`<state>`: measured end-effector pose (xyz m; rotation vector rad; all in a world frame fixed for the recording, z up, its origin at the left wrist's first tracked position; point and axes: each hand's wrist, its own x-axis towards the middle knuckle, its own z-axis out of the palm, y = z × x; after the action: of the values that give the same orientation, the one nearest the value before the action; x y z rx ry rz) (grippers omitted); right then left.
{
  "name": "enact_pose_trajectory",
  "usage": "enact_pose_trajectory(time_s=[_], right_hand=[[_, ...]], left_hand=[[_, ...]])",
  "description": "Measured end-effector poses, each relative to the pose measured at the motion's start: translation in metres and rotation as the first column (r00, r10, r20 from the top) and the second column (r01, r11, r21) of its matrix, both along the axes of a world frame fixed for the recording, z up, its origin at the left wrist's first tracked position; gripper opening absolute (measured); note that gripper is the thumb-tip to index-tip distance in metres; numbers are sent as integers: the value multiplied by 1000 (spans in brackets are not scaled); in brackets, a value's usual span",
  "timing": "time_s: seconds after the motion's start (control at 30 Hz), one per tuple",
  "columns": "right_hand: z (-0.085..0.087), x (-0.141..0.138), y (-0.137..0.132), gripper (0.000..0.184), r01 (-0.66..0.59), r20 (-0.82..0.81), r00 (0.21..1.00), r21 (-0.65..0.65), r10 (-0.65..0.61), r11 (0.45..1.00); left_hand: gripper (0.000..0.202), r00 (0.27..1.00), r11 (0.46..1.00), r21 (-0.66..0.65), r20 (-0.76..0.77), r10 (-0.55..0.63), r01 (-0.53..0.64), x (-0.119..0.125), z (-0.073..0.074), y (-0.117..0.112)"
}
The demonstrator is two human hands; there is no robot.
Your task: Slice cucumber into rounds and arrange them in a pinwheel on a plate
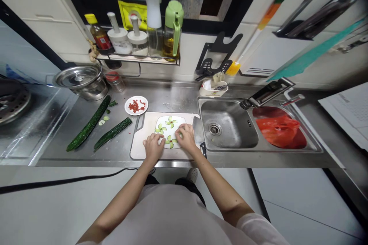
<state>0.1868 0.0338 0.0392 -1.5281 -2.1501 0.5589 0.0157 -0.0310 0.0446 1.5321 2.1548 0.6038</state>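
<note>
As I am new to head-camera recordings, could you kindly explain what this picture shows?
There is no machine here: a person works bare-handed, and the single picture comes from a camera worn on the head, looking forward and down. The left hand is at the left side of a white plate, the right hand at its right. I cannot tell whether the fingertips hold anything. Green-edged slices form pinwheels on the plate, which rests on a cutting board. A knife lies right of the plate. On the counter to the left are a small dish of red pieces and two cucumbers; to the right is a sink.
</note>
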Motion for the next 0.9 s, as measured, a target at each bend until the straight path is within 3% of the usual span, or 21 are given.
enact_pose_trajectory(time_s=[0.3,0.53,0.9], right_hand=[[12,-27,29,18,36,-70,997,12,-36,999],[17,-88,72,18,-78,25,997,2,77,997],[2,-167,120,20,-206,128,969,-41,210,978]], left_hand=[[14,984,983,111,121,131,-145,-23,-8,-15],[15,974,970,156,154,164,-188,-26,-6,-16],[17,963,964,139,182,199,-225,-29,-9,-13]])
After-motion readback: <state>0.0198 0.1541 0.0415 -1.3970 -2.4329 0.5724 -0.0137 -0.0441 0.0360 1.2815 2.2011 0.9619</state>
